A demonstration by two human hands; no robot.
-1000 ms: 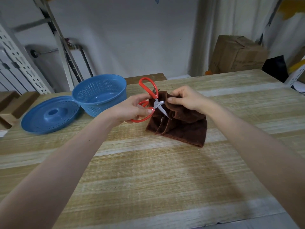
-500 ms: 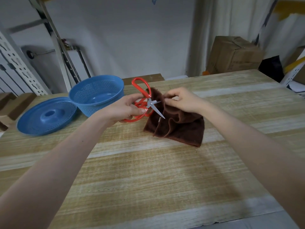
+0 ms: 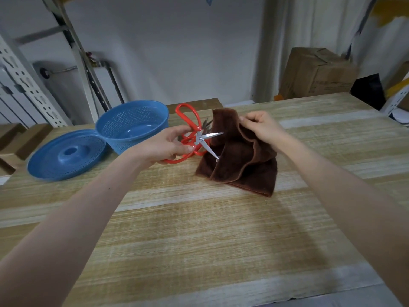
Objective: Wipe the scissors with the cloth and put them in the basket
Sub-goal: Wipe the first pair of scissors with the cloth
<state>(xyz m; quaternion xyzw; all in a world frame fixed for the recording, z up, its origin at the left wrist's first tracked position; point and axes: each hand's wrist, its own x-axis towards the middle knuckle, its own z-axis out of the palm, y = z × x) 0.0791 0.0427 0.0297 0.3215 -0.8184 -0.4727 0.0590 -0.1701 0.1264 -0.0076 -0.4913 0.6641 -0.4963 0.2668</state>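
My left hand (image 3: 168, 144) grips the red handles of the scissors (image 3: 197, 135). Their two short steel blades are spread apart and point right toward the brown cloth (image 3: 241, 156). My right hand (image 3: 263, 127) pinches the cloth's upper edge and lifts it off the wooden table (image 3: 199, 229); the cloth's lower part rests on the wood. The lower blade tip touches or nearly touches the cloth's left fold. The blue perforated basket (image 3: 132, 125) stands upright just left of the scissors, with nothing in it.
A blue perforated lid (image 3: 66, 154) lies flat left of the basket, touching it. Behind the table stand a cardboard box (image 3: 316, 72), metal shelving uprights (image 3: 24, 80) and a grey wall. Wooden blocks (image 3: 20, 138) sit at far left.
My left hand has drawn the scissors left, out of the cloth's folds, and the blades now show bare. My right hand keeps its pinch on the cloth.
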